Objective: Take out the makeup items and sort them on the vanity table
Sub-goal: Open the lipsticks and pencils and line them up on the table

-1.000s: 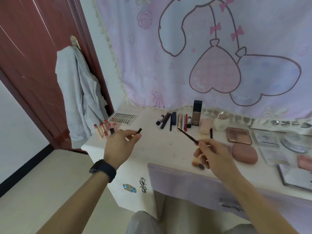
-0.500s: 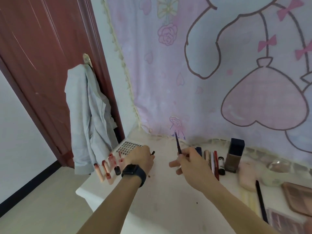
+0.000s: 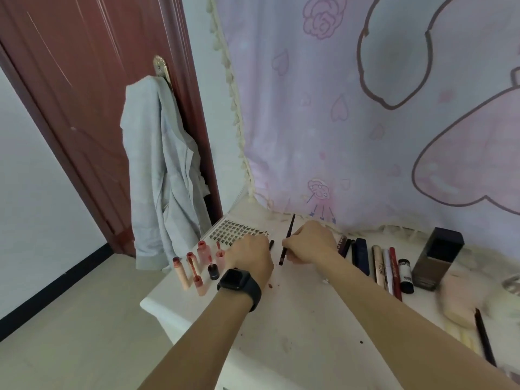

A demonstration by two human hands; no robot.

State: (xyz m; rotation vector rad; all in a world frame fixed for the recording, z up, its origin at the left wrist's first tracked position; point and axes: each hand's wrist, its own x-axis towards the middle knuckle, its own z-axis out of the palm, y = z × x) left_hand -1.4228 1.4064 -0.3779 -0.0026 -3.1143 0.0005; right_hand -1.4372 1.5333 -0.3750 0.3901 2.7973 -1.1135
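While both hands meet low in the middle of the head view, over the left end of the vanity table [image 3: 309, 342], the right hand [image 3: 308, 244] pinches a thin dark liner pencil [image 3: 290, 225] in curled fingers. The stick is close to upright, its top toward the pink curtain [image 3: 351, 122] and its lower end just above the tabletop. The left hand [image 3: 249, 256], with a black watch [image 3: 239, 281] on its wrist, shows its back to the camera with the fingers curled in. Only the end of a small dark cap [image 3: 271, 244] peeks out beside them, so how it is gripped cannot be told. Capping looks like the step in hand, and a cap brought in crooked could snap or smear the tip. Just left of that wrist a cluster of lip gloss tubes [image 3: 194, 270] sits near the table's edge, in front of a lash tray [image 3: 236, 232]. A careless sweep of the forearm could send them to the floor. Right of centre, sorted pens and tubes [image 3: 380, 266] lie in a row beside a dark foundation bottle [image 3: 439, 260]. Setting the pencil down at an angle there could roll it into that row and undo the order.
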